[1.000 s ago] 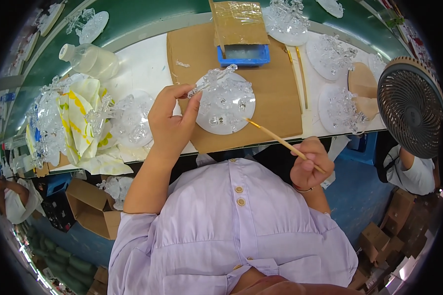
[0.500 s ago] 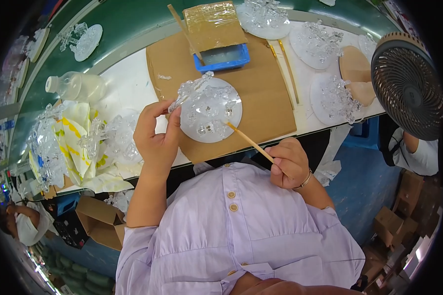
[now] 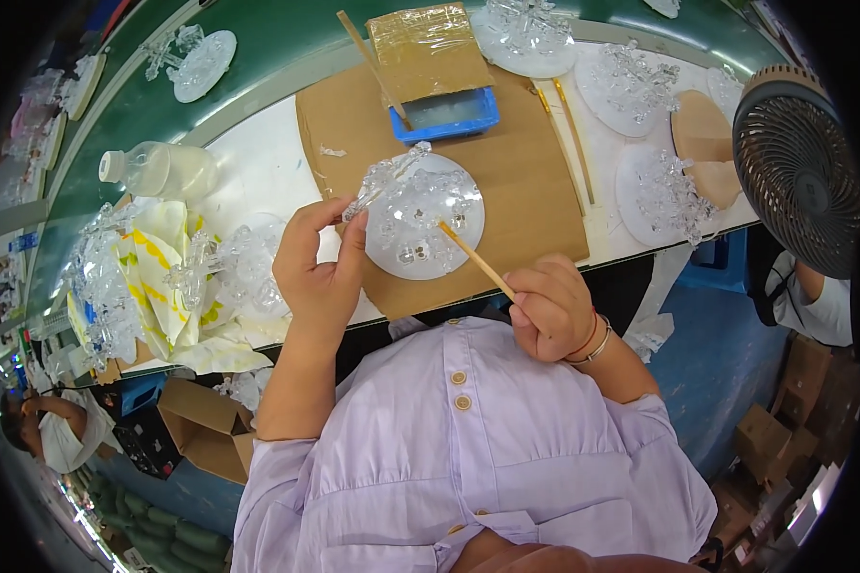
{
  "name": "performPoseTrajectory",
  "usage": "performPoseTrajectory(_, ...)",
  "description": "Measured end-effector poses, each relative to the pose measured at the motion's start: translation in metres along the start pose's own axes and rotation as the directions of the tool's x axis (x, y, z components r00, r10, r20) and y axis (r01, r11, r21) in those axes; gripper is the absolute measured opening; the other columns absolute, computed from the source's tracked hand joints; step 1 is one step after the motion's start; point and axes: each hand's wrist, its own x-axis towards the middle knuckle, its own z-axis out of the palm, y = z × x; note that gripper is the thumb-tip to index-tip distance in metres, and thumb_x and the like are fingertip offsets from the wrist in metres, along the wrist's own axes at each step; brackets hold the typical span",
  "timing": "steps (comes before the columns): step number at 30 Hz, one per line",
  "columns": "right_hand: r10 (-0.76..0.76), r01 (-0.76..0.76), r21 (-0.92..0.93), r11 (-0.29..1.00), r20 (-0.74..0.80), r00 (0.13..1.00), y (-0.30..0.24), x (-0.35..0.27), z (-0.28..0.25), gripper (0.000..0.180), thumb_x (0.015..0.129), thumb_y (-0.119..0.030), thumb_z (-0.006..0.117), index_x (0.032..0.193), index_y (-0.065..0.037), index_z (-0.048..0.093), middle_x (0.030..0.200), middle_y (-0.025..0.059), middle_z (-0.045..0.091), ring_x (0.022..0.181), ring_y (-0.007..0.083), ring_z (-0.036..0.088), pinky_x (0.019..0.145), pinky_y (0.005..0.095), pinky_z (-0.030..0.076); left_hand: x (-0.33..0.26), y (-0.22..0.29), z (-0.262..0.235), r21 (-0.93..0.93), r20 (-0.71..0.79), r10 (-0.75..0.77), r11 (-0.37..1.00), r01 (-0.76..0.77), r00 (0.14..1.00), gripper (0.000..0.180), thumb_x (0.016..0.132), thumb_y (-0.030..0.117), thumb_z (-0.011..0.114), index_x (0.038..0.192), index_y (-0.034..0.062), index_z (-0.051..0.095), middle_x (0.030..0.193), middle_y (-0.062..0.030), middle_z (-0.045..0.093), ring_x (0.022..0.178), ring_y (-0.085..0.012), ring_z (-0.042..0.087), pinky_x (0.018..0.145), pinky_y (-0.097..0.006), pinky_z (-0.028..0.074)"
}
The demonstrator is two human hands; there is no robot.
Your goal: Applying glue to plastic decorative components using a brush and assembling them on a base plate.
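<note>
left fingers pinch a clear piece, right fingers a brush.

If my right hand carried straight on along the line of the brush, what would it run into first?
Ahead of the right hand, the brush would lead, likely meeting the clear pieces on the white disc first. Whether its tip already touches is unclear.

Can't read any words or numbers. Can see a small faint mark on the middle of the dark fan, too blurry to read. Can spot tiny pale bits on a black box, far left of the fan and lower, too small to read.
</note>
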Motion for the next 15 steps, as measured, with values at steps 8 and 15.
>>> performPoseTrajectory(8, 0.296, -0.288, 0.11, 0.951, -0.061, 0.953, 0.003, 0.022, -0.004, 0.005, 0.093, -0.003, 0.049, 0.097, 0.0, 0.047, 0.087, 0.0172, 0.062, 0.063, 0.0195, 0.057, 0.062, 0.0286, 0.047, 0.004, 0.002, -0.004, 0.072, 0.013, 0.045, 0.996, -0.045, 0.999, 0.019, 0.075, -0.001, 0.073, 0.093, 0.0012, 0.066, 0.084, -0.0101, 0.067, 0.072, -0.0193, 0.064, 0.066, -0.026, 0.05)
performPoseTrajectory(15, 0.444, -0.427, 0.278, 0.86, 0.005, 0.896, 0.018, 0.036, -0.001, 0.007, 0.097, -0.006, 0.047, 0.099, 0.0, 0.046, 0.089, 0.0154, 0.062, 0.066, 0.012, 0.057, 0.062, 0.0226, 0.047, 0.005, 0.005, -0.005, 0.095, 0.014, 0.082, 0.992, -0.083, 0.997, 0.019, 0.074, 0.001, 0.074, 0.091, 0.0032, 0.067, 0.082, -0.0094, 0.068, 0.074, -0.0227, 0.066, 0.065, -0.029, 0.051)
